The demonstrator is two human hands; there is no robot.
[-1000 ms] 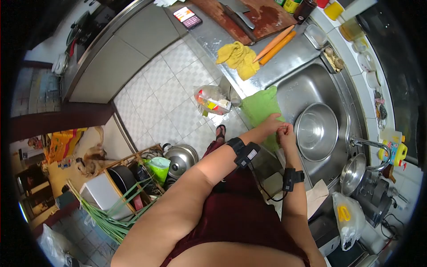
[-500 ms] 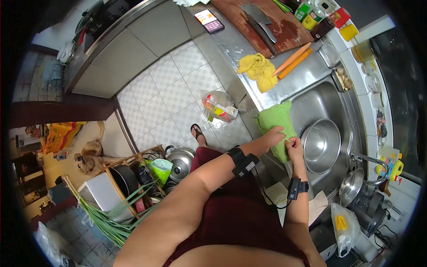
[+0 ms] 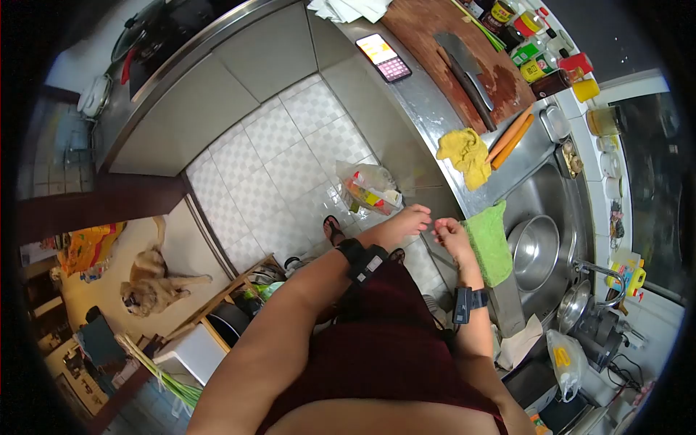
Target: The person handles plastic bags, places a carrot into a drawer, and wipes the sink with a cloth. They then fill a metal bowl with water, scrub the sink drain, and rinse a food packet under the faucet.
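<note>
My left hand (image 3: 408,220) hangs in the air over the floor in front of the sink cabinet, its fingers loosely bent and nothing seen in them. Close beside it, my right hand (image 3: 452,237) has its fingers half curled, also with nothing visible between them. Just right of that hand, a green cloth (image 3: 491,243) lies draped over the front edge of the sink (image 3: 540,190). Neither hand appears to grip the cloth. Behind it a steel basin (image 3: 535,254) sits in the sink.
A yellow cloth (image 3: 465,157) and carrots (image 3: 513,138) lie on the counter. A knife (image 3: 464,78) rests on the cutting board (image 3: 428,36) near a phone (image 3: 383,57). On the floor stand a plastic bag (image 3: 366,186) and a wooden rack (image 3: 230,293); a dog (image 3: 151,279) lies farther left.
Both hands have let go of the green cloth and moved left, away from the sink edge. The cloth now hangs flatter over the edge. The camera view has shifted.
</note>
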